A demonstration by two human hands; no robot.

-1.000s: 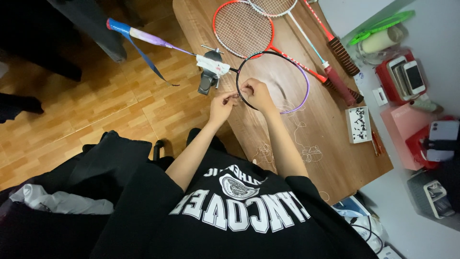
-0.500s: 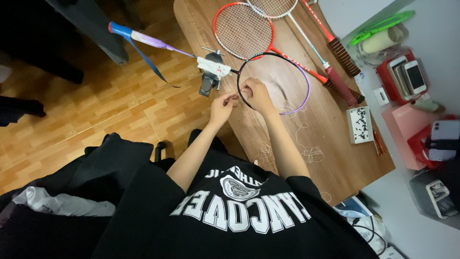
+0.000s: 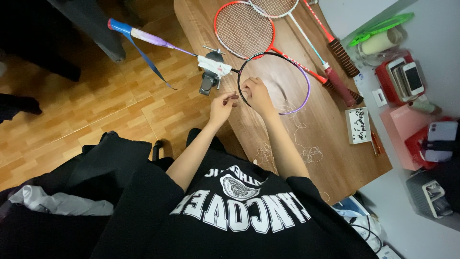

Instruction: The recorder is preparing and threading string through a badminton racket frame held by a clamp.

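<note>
Hands unmoved, left hand [image 3: 222,106] beside racket frame [image 3: 306,81], right hand [image 3: 256,92] inside

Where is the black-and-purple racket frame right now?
In the head view, the black-and-purple racket frame lies on the wooden table at upper centre, beside the red racket, with both hands at its near-left rim.

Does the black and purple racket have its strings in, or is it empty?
Mostly empty. Through the black and purple racket frame you see bare wooden table; the red racket beside it shows a full white grid.

Left hand [image 3: 223,106] slightly off racket frame [image 3: 274,84]
</note>
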